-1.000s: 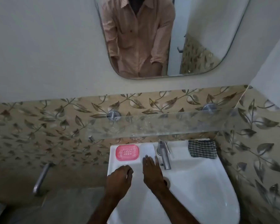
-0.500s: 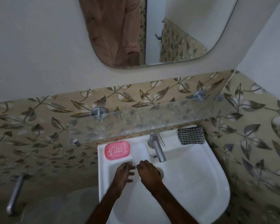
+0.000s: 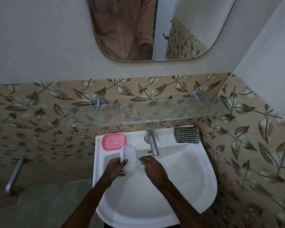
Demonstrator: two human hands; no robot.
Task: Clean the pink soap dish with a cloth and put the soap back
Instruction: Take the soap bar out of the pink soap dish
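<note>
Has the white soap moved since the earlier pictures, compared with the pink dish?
Yes. The white soap was lying beside the pink dish; now the left hand holds it nearer the person, over the sink.

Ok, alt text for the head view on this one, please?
A left hand holds a white bar of soap over a white sink, the right hand beside it. An empty pink soap dish sits on the sink's back left corner, a checked cloth on the back right, a tap between.
</note>
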